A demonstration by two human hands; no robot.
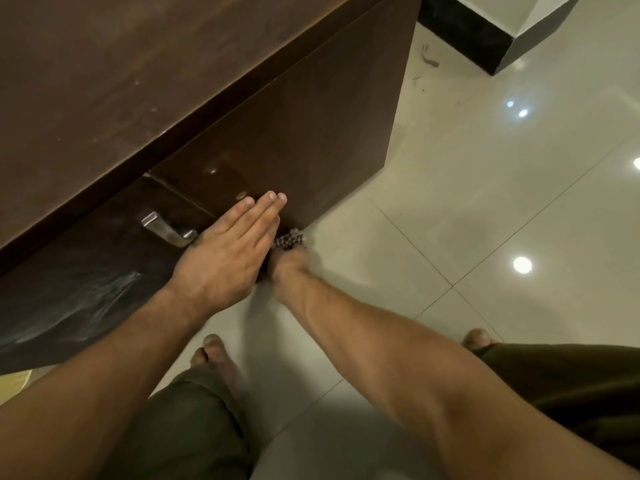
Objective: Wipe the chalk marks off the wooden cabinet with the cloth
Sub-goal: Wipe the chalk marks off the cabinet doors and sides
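Note:
The dark brown wooden cabinet (pixel 304 109) fills the upper left, its door fronts facing down toward the floor. White chalk smears (pixel 83 299) show on the lower left door. My left hand (pixel 225 251) lies flat on the door front with its fingers straight and together. My right hand (pixel 289 265) is low against the cabinet, mostly hidden behind the left hand and blurred; it grips a patterned cloth (pixel 291 239), of which only a small bunch shows near the door's bottom edge.
A metal handle (pixel 166 228) sticks out of the door just left of my left hand. Glossy beige floor tiles (pixel 485 202) spread to the right. A dark wall base (pixel 467 32) stands at the top right. My bare feet (pixel 214 355) are below.

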